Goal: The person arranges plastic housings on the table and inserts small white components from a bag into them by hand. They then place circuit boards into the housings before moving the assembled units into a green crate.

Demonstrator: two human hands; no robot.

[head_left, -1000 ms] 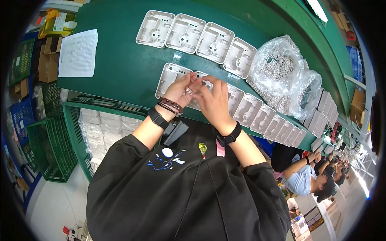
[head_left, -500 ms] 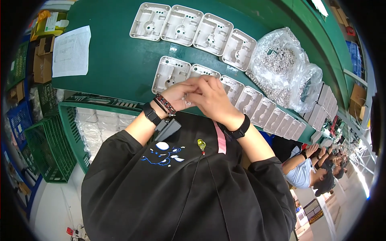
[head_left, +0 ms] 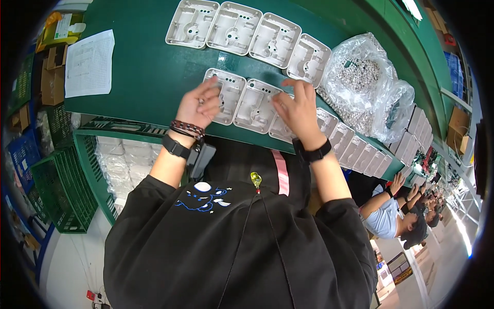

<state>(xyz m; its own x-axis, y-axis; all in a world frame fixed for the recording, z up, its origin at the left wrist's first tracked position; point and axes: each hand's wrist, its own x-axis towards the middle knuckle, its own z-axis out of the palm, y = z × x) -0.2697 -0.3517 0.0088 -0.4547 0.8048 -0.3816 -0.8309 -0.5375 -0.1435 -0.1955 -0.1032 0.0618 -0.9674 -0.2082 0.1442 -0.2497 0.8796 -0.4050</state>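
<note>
Two rows of light grey plastic housings lie on the green table. My left hand point(head_left: 199, 107) is over the left edge of the first near-row housing point(head_left: 226, 95), its fingers curled inward. A small pale glint shows in its palm, too small to name. My right hand point(head_left: 301, 113) hovers above the third near-row housing point(head_left: 279, 129) and hides much of it. Its thumb and fingers are apart, with nothing visible between them. Between my hands sits the second near-row housing point(head_left: 256, 107), uncovered.
Four far-row housings include one at the left end point(head_left: 193, 23). A clear plastic bag point(head_left: 360, 77) of small whitish parts lies to the right. A printed sheet point(head_left: 90, 64) rests at the left. Green crates point(head_left: 64, 190) stand beyond the table; people point(head_left: 386, 216) work at right.
My hands were together over the near row and have separated, the left moving left and the right moving right. The first two near-row housings now show more fully.
</note>
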